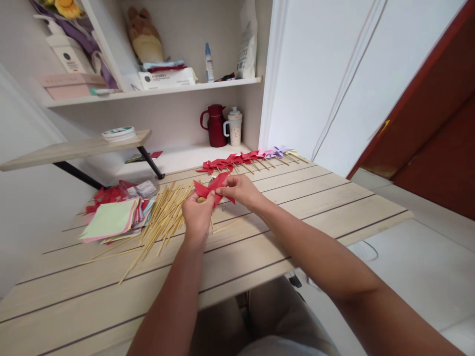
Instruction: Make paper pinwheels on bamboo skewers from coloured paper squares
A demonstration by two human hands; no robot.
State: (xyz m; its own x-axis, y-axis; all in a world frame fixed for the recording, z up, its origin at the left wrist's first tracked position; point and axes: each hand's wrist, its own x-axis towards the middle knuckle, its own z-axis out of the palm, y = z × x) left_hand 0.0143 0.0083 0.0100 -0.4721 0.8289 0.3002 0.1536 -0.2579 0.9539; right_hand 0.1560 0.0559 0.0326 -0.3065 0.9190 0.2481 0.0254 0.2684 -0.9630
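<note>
Frame centre: left hand [198,213] and right hand [239,189] both pinch red paper pinwheel [213,188]; bamboo sticks [163,220] just left.

Both forearms are bare to the elbow — no sleeves, watch or rings; grey trousers [267,316] cover the lap.

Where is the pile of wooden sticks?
In the head view, the wooden sticks lie on the table, left of the left hand, beside the coloured paper stack.
</note>
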